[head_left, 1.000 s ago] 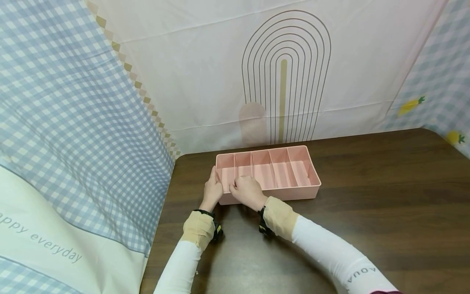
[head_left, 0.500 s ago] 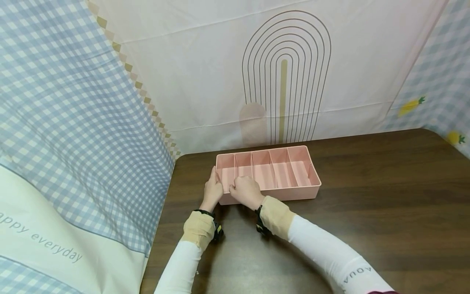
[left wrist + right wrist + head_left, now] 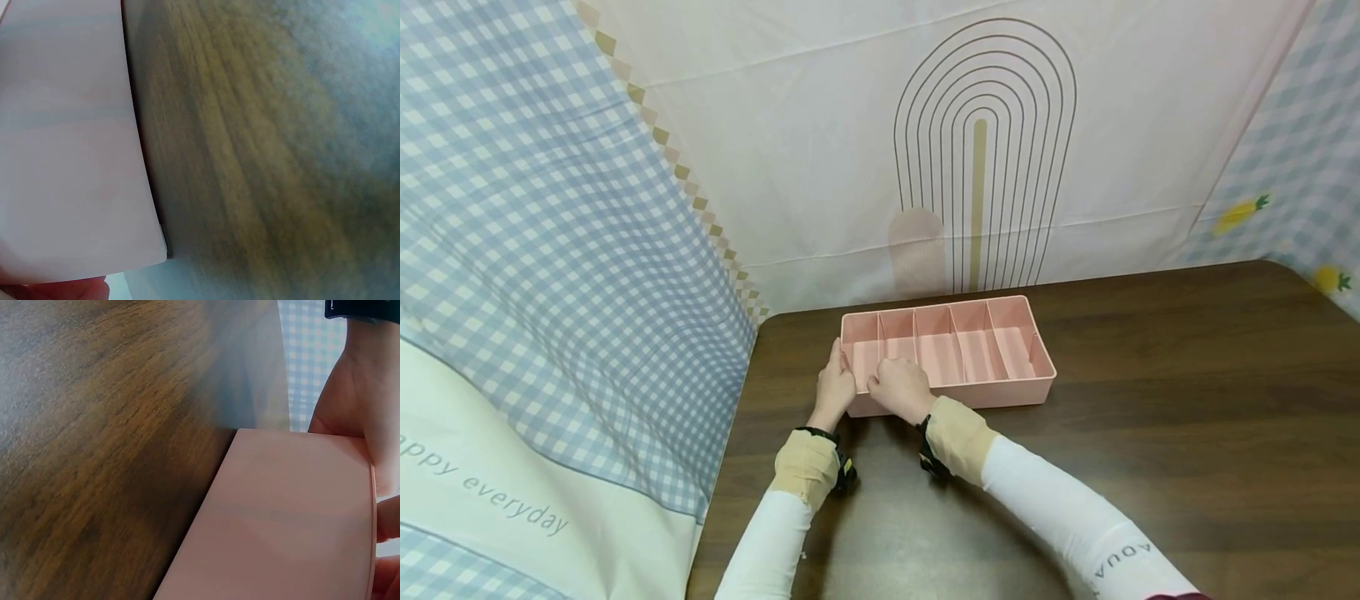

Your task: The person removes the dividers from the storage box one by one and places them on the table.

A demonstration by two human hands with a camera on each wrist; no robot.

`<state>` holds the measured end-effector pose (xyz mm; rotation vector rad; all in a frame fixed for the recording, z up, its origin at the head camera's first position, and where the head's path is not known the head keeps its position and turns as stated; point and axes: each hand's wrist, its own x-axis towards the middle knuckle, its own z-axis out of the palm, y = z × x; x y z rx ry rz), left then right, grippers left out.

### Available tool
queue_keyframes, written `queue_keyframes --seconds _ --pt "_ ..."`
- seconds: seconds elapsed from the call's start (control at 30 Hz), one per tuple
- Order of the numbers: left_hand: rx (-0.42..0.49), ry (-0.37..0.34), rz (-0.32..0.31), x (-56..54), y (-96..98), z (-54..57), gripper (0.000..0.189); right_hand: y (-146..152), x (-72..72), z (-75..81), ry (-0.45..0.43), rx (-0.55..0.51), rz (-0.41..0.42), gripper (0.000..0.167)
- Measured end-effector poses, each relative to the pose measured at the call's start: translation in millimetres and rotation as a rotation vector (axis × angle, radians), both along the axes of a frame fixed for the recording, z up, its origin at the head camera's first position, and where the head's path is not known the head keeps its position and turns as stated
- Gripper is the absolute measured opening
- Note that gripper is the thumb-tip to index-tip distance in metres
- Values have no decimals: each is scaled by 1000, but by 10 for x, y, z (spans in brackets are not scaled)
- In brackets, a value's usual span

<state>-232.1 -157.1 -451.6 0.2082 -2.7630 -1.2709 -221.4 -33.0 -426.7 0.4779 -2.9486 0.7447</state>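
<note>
A pink plastic organizer box (image 3: 955, 395) with thin upright dividers (image 3: 881, 337) lies lengthwise on the table in the head view. At its left end my left hand (image 3: 833, 390) grips the front corner, index finger stretched along the end wall. Just to the right, my right hand (image 3: 901, 388) curls over the front rim by the leftmost divider, thumb towards the left hand. Its fingertips inside the box are mostly hidden. Both wrist views are filled largely by the smooth outer front wall (image 3: 69, 181). In the right wrist view the left hand (image 3: 353, 394) shows past the box corner.
The dark wooden table (image 3: 1150, 400) reaches right and towards the front. A white curtain (image 3: 820, 150) with printed arches hangs close behind the box, and blue checked cloth (image 3: 550, 208) hangs down at the left edge.
My right wrist and forearm have shifted slightly left. The left hand and the box have stayed in place, and the right fingers keep to the same spot on the rim.
</note>
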Motion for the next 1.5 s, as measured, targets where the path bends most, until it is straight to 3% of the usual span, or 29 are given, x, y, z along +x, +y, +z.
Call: queue_keyframes --seconds 1.5 --pt "3 8 14 3 10 11 45 -62 6 -10 72 154 -52 32"
